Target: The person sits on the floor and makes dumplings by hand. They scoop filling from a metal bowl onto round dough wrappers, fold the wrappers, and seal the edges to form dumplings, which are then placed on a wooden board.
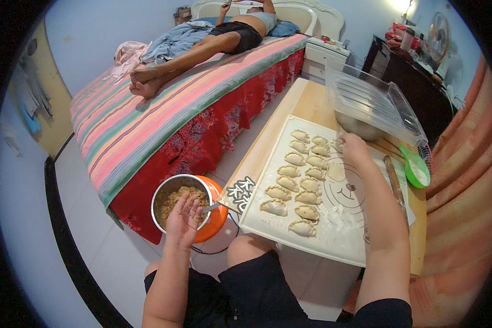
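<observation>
My left hand (185, 218) is palm up with its fingers stretched out and nothing in it. Below it is a metal pot (157, 192) of brownish filling (172, 199), with a utensil handle (211, 208) leaning over the rim. At the far end of a white floured board (333, 240), my right hand (353, 147) has its fingers closed on a pale piece of dough (338, 145); whether it is folded is hidden. Rows of folded dumplings (307, 197) lie to its left. A flat round wrapper (337, 171) rests just nearer to me.
The pot stands on an orange stool (217, 221). Right of the board are a rolling pin (394, 180) and a green scoop of flour (416, 168). Behind are a clear plastic container (372, 98) and a metal bowl (358, 124). Another person (224, 41) lies on a striped bed (106, 131).
</observation>
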Available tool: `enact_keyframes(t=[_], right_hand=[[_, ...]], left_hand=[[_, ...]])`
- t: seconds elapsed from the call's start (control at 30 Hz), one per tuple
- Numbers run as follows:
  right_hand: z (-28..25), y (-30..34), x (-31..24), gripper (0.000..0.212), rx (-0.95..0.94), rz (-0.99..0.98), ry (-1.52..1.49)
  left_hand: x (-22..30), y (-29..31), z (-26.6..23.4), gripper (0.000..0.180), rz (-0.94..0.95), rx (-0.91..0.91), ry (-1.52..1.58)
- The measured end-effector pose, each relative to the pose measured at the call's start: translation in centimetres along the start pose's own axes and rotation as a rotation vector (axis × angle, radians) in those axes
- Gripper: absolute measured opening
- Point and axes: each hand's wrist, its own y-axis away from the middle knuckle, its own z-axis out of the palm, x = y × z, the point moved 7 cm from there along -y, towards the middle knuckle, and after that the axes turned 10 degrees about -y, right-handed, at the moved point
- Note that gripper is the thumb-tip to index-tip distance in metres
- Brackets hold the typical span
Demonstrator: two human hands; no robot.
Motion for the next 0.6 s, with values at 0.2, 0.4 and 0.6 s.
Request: enact_keyframes(t=[0.2,0.4,0.6], right_hand=[[1.1,6.5,-3.3,0.041,-0.199,-0.136,-0.205],[1.6,5.7,-1.5,0.037,-0.270,0.021,-0.221],[2.5,5.5,1.4,0.027,-0.326,0.315,-0.425]], left_hand=[[0.1,0.1,-1.1,0.029,0.014,-0.005,0.010],[-0.7,0.2,-2.0,0.029,0.017,-0.034,-0.001],[-1.0,0.6,-4.0,0.026,0.015,0.010,0.014]])
